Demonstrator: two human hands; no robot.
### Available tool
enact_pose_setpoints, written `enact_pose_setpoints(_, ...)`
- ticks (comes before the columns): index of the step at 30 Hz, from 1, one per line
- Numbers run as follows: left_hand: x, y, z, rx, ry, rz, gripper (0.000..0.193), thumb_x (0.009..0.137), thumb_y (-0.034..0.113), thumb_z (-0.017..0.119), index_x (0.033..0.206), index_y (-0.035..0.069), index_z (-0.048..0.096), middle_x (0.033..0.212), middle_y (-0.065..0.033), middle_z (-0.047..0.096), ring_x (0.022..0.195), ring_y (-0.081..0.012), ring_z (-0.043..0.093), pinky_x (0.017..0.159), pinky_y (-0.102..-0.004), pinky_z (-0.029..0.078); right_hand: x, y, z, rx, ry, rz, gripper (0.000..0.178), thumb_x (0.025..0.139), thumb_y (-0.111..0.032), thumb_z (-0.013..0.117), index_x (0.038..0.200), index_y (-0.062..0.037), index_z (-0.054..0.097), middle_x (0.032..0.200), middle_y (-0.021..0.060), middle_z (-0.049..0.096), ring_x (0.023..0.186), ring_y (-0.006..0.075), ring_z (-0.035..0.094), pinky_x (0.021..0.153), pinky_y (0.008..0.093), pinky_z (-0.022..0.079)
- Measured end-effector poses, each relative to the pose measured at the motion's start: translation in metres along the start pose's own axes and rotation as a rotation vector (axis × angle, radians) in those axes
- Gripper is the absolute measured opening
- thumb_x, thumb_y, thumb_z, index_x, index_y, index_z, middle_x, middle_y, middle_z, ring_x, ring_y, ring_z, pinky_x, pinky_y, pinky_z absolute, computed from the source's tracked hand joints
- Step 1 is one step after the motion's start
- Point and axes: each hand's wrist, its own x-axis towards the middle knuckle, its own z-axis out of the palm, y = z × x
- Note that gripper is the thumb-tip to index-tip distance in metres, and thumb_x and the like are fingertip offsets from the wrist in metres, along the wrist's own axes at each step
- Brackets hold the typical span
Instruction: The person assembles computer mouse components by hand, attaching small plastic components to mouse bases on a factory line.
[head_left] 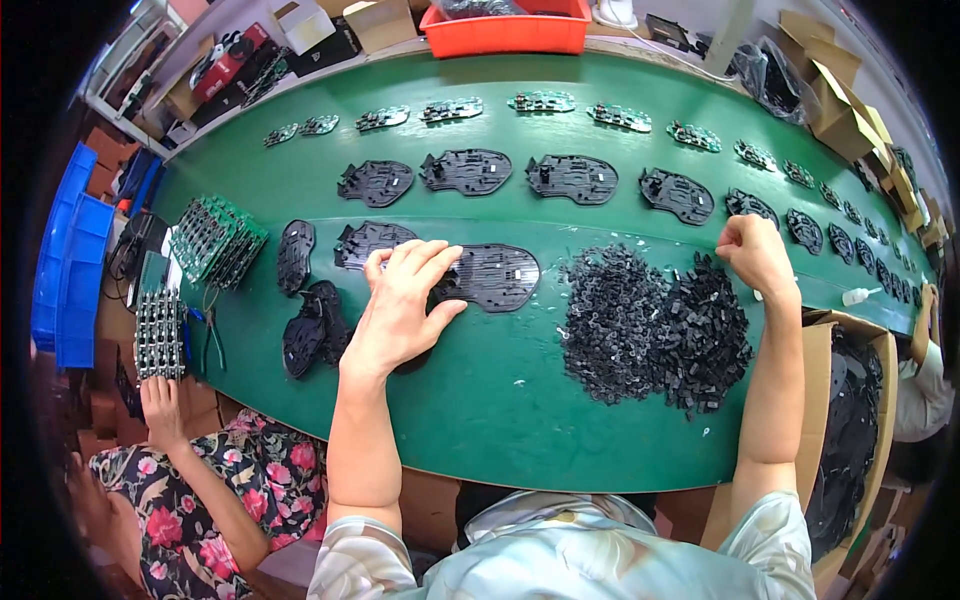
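Note:
My left hand point(405, 300) lies over the left end of a black plastic shell point(500, 278), fingers spread and touching it. Partly behind that hand is another black shell point(372, 240). My right hand point(757, 250) is raised and closed at the right, beside a black shell point(750, 204) in the row; whatever its fingers hold, if anything, is hidden. Between my arms lie two adjoining heaps of small black plastic parts, a greyer heap point(612, 330) and a darker heap point(703, 335).
Across the green table point(560, 440) run several black shells point(572, 180) and several green circuit boards point(452, 110). Stacked boards point(215, 240) stand at left, near a co-worker's hand point(162, 410) and pliers point(212, 335). A cardboard box point(815, 430) adjoins my right arm. A red bin point(505, 35) sits behind.

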Motion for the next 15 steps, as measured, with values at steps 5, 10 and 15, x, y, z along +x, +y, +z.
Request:
enact_pose_setpoints(5,-0.003,-0.004,-0.003,0.013,-0.002,0.002,0.059,0.070,0.015,0.078,0.125,0.009,0.056,0.122,-0.0095,0.057,0.118,-0.0269,0.049,0.104,-0.0443,0.026,0.000,-0.007,-0.007,0.093,0.022,-0.034,0.009,0.074,-0.003,0.069,0.080,0.0031,0.066,0.076,0.0175,0.067,0.071,0.0284,0.065,0.068,0.0372,0.050)
enact_pose_setpoints(10,0.004,0.002,-0.006,-0.064,0.056,0.024,0.063,0.069,0.015,0.079,0.126,0.006,0.055,0.119,-0.0118,0.060,0.113,-0.0282,0.053,0.103,-0.0398,0.033,-0.002,-0.006,-0.014,0.261,0.023,-0.018,0.009,0.078,-0.003,0.066,0.083,0.0039,0.064,0.072,0.0124,0.065,0.066,0.0185,0.061,0.063,0.0322,0.048)
enact_pose_setpoints(15,0.001,-0.004,-0.021,-0.148,0.151,-0.012,0.059,0.069,0.012,0.079,0.123,0.000,0.057,0.118,-0.0139,0.063,0.109,-0.0272,0.059,0.097,-0.0351,0.043,-0.003,-0.011,-0.013,0.311,0.153,-0.089,0.008,0.081,-0.003,0.063,0.085,0.0042,0.061,0.068,0.0094,0.061,0.062,0.0156,0.055,0.061,0.0309,0.045)
